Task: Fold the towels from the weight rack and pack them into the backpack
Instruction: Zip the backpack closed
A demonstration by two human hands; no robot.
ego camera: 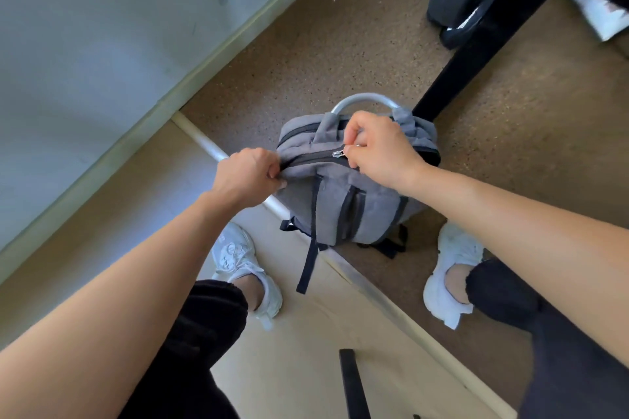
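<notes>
L hand (250,175) clamped on backpack (340,201) corner, R hand (381,150) grip pinching zip pull (339,153); risk: zip snags fabric if the L hand's hold slackens.

backpack (343,201) on floor between two shoes (245,265), post (476,54) behind

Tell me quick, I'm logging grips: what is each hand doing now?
Left hand: closed, pinching the backpack fabric at the zipper's end.
Right hand: closed, pinching the zipper pull.
</notes>
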